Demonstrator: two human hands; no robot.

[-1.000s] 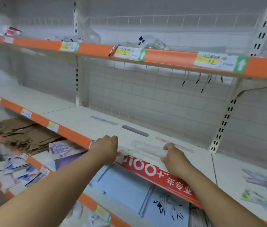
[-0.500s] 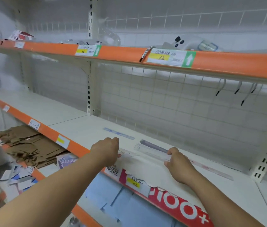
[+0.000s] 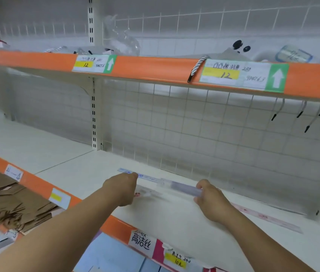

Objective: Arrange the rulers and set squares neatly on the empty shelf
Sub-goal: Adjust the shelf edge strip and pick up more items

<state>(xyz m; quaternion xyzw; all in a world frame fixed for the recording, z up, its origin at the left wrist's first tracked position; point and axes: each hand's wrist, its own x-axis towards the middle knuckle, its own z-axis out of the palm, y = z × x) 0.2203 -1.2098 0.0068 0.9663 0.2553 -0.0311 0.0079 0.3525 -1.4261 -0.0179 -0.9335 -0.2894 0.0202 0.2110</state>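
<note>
Both my hands reach onto the white middle shelf (image 3: 73,169). Between them I hold a clear ruler (image 3: 155,193), blurred, low over the shelf. My left hand (image 3: 122,188) grips its left end with curled fingers. My right hand (image 3: 209,197) pinches the right end, together with a purple-tinted ruler (image 3: 184,188). A pale blue ruler (image 3: 147,177) lies flat just behind my hands, near the wire back grid. A pink ruler (image 3: 267,217) lies flat on the shelf to the right of my right hand.
An orange-edged upper shelf (image 3: 155,67) with price tags hangs close overhead, with metal hooks (image 3: 300,112) under it at the right. Brown paper bags (image 3: 8,205) and packets sit on the lower shelf at the left. A slotted upright (image 3: 93,114) divides the back wall.
My view has swung left and closer. Both hands have carried the clear ruler further back on the shelf, up against the purple one.
</note>
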